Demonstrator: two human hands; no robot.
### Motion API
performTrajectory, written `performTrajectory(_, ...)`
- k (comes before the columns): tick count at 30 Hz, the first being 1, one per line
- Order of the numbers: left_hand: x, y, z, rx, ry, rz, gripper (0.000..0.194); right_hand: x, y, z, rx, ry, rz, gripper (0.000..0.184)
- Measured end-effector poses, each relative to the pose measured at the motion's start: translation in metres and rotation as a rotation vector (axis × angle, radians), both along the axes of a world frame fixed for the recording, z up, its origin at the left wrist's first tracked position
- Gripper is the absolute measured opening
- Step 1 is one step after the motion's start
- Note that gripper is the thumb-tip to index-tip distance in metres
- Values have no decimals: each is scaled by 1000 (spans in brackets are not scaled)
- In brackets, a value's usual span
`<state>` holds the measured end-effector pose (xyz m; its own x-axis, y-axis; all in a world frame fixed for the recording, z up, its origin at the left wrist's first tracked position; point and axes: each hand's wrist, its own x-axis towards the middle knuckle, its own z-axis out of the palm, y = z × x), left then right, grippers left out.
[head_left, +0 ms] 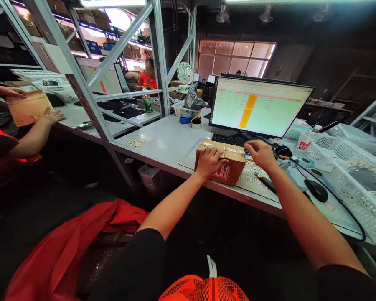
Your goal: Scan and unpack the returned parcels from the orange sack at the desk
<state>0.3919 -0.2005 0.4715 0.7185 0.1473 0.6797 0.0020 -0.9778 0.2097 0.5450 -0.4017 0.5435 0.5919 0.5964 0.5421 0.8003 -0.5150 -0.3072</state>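
Dim warehouse shelving and grey steel racking frame a pale counter [163, 142] lit from overhead.

Both of the person's hands are on a small cardboard box [222, 162] that sits on the counter just in front of a computer monitor [257, 106]. The left hand [210, 161] lies over the box's near-left top edge, fingers curled down and pressing on it. The right hand [260, 153] rests at the box's far-right top corner, fingers loosely bent and partly spread, touching the edge rather than wrapping it. Neither hand pinches anything else.

The box lies straight ahead of the person, between the two forearms, with its long axis running left to right across the view, tilted slightly so the right end is farther away. The left hand covers more of the box; the right only meets its end. A red-and-white label shows on the box's near face, and clear tape runs along the top.

Just right of the box lie a black handheld scanner [282, 151] with its cable, a dark mouse [316, 190], and white mesh baskets [357, 184]. Behind, near the monitor, are tape rolls [191, 121] and a small fan [184, 73].

At far left another person's hands hold a tan envelope [27, 108]. A red sack [65, 251] lies below the counter.
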Motion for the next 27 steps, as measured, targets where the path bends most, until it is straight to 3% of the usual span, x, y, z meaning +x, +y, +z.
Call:
performTrajectory(2,0,1,4,-26,15,-15,51,-5,33,16,-41,32,130,34)
performTrajectory(5,1,3,6,-21,20,-12,50,-13,66,22,-213,100,220,33)
performTrajectory(10,2,6,2,-4,29,-31,50,-7,74,21,-296,65,281,36)
performTrajectory(12,2,5,0,-9,24,-29,50,2,77,28,-339,-11,204,32)
performTrajectory(16,-5,-1,4,12,8,-2,45,25,96,42,-459,-54,-109,60)
performTrajectory(19,-15,-2,23,90,62,-22,47,40,109,39,-556,122,-181,75)
performTrajectory(22,-17,6,55,128,204,-129,45,50,115,27,-596,266,-160,78)
performTrajectory(25,-2,22,91,54,407,-246,32,54,117,20,-592,294,-156,77)
performTrajectory(27,11,29,109,-25,512,-271,35,56,116,20,-585,305,-152,78)
